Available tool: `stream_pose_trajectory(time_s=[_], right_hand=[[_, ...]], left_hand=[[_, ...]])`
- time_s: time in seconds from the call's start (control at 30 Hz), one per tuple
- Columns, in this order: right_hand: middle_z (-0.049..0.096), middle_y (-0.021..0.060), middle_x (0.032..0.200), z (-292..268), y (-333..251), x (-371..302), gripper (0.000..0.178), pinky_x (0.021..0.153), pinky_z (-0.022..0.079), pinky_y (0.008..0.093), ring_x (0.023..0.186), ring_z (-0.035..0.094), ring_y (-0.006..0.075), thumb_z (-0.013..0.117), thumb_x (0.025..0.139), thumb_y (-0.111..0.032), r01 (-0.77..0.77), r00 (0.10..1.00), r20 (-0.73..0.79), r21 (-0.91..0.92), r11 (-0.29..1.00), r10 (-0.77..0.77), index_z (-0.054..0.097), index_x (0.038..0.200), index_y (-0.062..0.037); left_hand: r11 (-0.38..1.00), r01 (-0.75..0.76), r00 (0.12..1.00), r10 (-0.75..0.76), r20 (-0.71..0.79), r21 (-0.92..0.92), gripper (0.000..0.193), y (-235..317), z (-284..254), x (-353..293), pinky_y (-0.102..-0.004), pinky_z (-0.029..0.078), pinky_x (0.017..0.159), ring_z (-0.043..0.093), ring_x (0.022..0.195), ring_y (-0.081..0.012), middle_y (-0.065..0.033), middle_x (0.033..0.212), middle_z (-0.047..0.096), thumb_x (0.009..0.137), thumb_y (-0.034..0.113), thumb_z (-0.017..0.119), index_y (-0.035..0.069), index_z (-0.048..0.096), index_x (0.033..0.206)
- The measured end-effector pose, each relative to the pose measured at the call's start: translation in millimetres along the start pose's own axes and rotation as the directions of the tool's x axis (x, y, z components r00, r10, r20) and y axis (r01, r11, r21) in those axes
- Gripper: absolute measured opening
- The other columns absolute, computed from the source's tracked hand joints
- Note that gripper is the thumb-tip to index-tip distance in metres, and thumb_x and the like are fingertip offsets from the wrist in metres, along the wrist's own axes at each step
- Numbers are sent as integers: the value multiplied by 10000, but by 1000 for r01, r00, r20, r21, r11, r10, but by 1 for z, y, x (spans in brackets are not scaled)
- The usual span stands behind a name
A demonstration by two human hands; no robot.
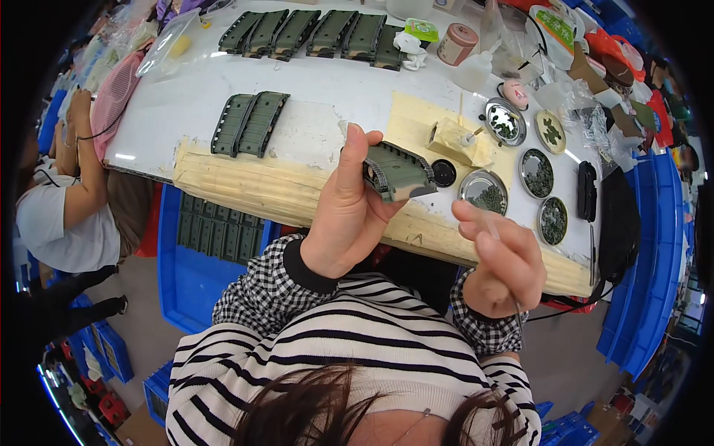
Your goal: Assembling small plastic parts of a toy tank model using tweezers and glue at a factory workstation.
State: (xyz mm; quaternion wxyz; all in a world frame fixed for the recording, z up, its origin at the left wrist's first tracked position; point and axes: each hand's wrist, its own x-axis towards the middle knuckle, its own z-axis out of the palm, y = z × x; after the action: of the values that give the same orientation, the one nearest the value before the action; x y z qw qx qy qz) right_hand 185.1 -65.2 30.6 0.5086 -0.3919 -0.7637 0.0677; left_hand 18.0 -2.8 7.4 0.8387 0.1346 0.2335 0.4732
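The left hand [346, 212] holds a green track piece [396, 172] up over the near edge of the white worktable [327, 89], thumb raised along its near end and the other fingers wrapped behind it. The piece's long axis runs roughly left to right, its far end pointing right toward the round metal dishes [491, 195] of small dark parts. Just right of the piece, the right hand [500, 260] has its fingertips pressed together on a thin stick-like tool; its tip is too fine to make out. Beyond the piece, a pair of finished tracks [249, 123] lies flat, and a longer row [320, 33] lines the table's far edge. Below the piece, under the table, sits a blue crate [195, 279]. Farther back stand a pink round tin [456, 43] and a green-topped packet [422, 30].
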Motion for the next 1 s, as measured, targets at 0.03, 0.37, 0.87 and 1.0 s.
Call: stream_pose_trajectory(time_s=[0.03,0.37,0.87,1.0], right_hand=[[618,193,1103,4,4,-4,434,825,545,362,977,653,304,795,752,-223,-51,998,-46,42,998,53,591,1045,24],[590,198,1068,7,2,-5,537,838,505,323,960,630,227,837,695,-92,-311,905,-108,492,813,412,365,951,-83],[615,166,1044,-103,72,-15,180,786,481,345,917,623,310,590,880,-75,-544,827,-141,-446,711,545,625,1049,-24],[622,112,884,-98,109,-13,140,683,492,349,776,632,271,634,809,-39,-472,835,-33,-558,683,549,641,948,-30]], left_hand=[[999,-39,999,39,12,13,515,-1,0,0,-279,542,828,642,956,-158,-83,1080,597,941,513,527,100,397,1219],[997,-34,889,63,454,-71,738,-17,-5,-8,-469,407,1018,497,1211,-349,-259,1295,490,989,528,334,154,-16,1520],[760,204,789,-501,355,617,568,-1,-23,-11,-371,496,955,620,1088,-253,-194,1160,614,926,-13,547,30,266,1418],[778,179,827,-450,336,602,551,-5,-18,-10,-368,494,965,608,1110,-254,-196,1182,599,922,-47,526,37,278,1406]])
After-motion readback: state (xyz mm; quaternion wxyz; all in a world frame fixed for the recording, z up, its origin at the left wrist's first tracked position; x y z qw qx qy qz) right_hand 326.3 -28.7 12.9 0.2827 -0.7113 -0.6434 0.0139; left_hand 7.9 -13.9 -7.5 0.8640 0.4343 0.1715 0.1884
